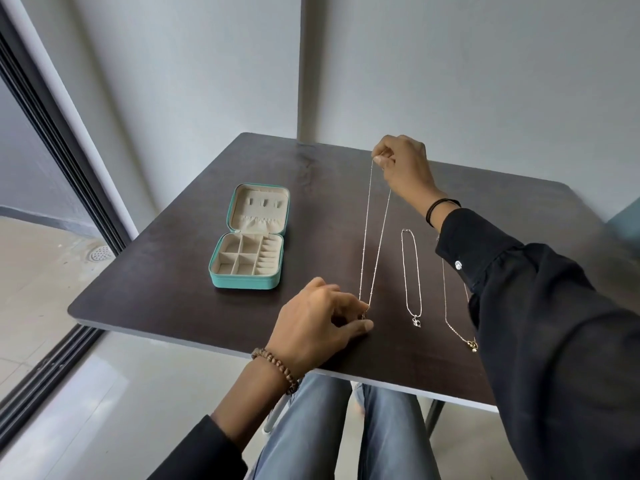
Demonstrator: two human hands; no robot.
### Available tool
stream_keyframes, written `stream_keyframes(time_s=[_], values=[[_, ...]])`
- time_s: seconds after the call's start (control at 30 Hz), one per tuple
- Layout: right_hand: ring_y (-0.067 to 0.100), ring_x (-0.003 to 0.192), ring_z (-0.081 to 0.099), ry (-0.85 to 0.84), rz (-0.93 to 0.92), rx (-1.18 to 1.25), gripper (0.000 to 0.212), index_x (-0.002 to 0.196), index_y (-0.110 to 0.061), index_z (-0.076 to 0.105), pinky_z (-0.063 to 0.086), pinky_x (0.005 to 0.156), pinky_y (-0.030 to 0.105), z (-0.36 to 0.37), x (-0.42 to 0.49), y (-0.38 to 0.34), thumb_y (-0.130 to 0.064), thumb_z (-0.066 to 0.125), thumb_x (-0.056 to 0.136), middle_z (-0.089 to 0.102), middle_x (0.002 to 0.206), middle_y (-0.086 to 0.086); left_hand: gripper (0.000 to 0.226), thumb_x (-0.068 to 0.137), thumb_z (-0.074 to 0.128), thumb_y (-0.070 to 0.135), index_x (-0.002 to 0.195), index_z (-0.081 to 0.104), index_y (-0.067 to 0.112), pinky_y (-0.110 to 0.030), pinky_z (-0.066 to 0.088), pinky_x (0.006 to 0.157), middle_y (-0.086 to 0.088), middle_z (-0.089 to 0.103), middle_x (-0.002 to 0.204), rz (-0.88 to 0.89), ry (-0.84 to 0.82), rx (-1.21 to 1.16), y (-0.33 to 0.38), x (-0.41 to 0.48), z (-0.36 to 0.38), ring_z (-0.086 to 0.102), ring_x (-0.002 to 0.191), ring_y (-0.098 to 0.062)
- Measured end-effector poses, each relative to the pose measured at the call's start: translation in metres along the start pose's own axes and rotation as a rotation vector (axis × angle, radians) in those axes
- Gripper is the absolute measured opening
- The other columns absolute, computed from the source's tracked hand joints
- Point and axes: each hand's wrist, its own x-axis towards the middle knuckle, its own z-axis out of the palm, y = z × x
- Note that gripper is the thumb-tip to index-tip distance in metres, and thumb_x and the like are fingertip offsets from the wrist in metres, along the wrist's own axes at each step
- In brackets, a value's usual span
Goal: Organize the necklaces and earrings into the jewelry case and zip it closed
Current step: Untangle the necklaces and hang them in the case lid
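A teal jewelry case [221, 271] lies open on the dark table [156, 271], its beige compartments and lid pocket showing nothing inside. My right hand [403, 164] pinches the top of a long silver necklace [377, 237] and holds it stretched above the table. My left hand [322, 320] pinches that chain's lower end by its pendant, near the front edge. A second silver necklace [412, 271] with a pendant lies flat to the right. A gold necklace [457, 327] lies further right, partly hidden under my right sleeve. No earrings are visible.
The table stands against a grey wall with a vertical post [308, 64] behind it. A sliding glass door frame [52, 140] runs along the left. My knees in jeans [346, 427] sit under the front edge.
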Motion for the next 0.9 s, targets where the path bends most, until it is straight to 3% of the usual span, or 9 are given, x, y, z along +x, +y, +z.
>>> stream_keyframes(time_s=[0.1,0.2,0.27,0.4,0.6,0.7,0.8,0.9], values=[[0.024,0.087,0.063,-0.017,-0.003,-0.004,0.017,0.093,-0.007,0.072,0.054,0.081,0.035,0.008,-0.003,0.004,0.001,0.057,0.091,0.068,0.098,0.014,0.034,0.081,0.065,0.066,0.100,0.075,0.040,-0.024,0.050,0.074,0.022,0.056,0.115,0.153,0.101,0.167,-0.006,-0.002,0.007,0.044,0.110,-0.001],[0.020,0.084,0.061,-0.036,0.003,-0.007,0.016,0.094,-0.006,0.073,0.054,0.080,0.031,0.015,-0.004,0.008,0.001,0.059,0.091,0.071,0.096,0.012,0.040,0.079,0.065,0.068,0.099,0.074,0.035,-0.025,0.044,0.097,0.022,0.056,0.133,0.281,0.093,0.135,-0.013,-0.003,0.010,0.037,0.139,-0.001],[0.019,0.085,0.062,-0.048,0.008,-0.011,0.014,0.095,-0.008,0.073,0.051,0.078,0.026,0.019,-0.005,0.011,-0.002,0.061,0.093,0.071,0.097,0.011,0.044,0.079,0.065,0.068,0.105,0.072,0.033,-0.025,0.037,0.107,0.023,0.060,0.128,0.308,0.036,0.082,-0.016,-0.002,0.008,0.028,0.145,0.003],[0.015,0.080,0.058,-0.076,0.020,-0.013,0.013,0.095,-0.005,0.074,0.043,0.073,0.022,0.026,-0.006,0.014,-0.001,0.062,0.092,0.073,0.095,0.012,0.047,0.083,0.066,0.063,0.112,0.074,0.027,-0.026,0.037,0.110,0.017,0.066,0.118,0.341,0.010,0.033,-0.018,-0.002,0.007,0.039,0.140,0.004],[0.017,0.080,0.059,-0.144,0.051,-0.028,0.011,0.092,-0.010,0.076,0.052,0.081,0.030,0.035,-0.015,0.022,-0.005,0.066,0.090,0.070,0.090,0.005,0.041,0.088,0.061,0.060,0.111,0.077,0.030,-0.023,0.040,0.104,0.016,0.066,0.111,0.329,0.030,0.035,-0.015,-0.005,0.008,0.059,0.114,0.001],[0.021,0.083,0.065,-0.179,0.063,-0.042,0.012,0.092,-0.005,0.076,0.056,0.088,0.036,0.036,-0.019,0.023,-0.002,0.065,0.089,0.069,0.085,0.005,0.039,0.090,0.057,0.061,0.110,0.077,0.034,-0.023,0.037,0.101,0.017,0.064,0.107,0.336,0.026,0.069,-0.014,-0.005,0.006,0.060,0.103,0.000],[0.029,0.092,0.070,-0.216,0.081,-0.072,0.011,0.089,0.002,0.076,0.057,0.089,0.040,0.039,-0.021,0.022,0.001,0.064,0.089,0.075,0.093,0.012,0.038,0.091,0.056,0.061,0.110,0.076,0.036,-0.025,0.036,0.098,0.018,0.062,0.106,0.343,0.027,0.069,-0.015,-0.004,0.006,0.056,0.101,0.001],[0.024,0.089,0.067,-0.237,0.092,-0.105,0.009,0.088,0.000,0.077,0.056,0.086,0.037,0.042,-0.023,0.023,-0.008,0.073,0.089,0.074,0.090,0.007,0.039,0.092,0.053,0.062,0.111,0.076,0.037,-0.029,0.036,0.098,0.018,0.061,0.107,0.339,0.014,0.064,-0.017,-0.003,0.006,0.054,0.104,0.000]])
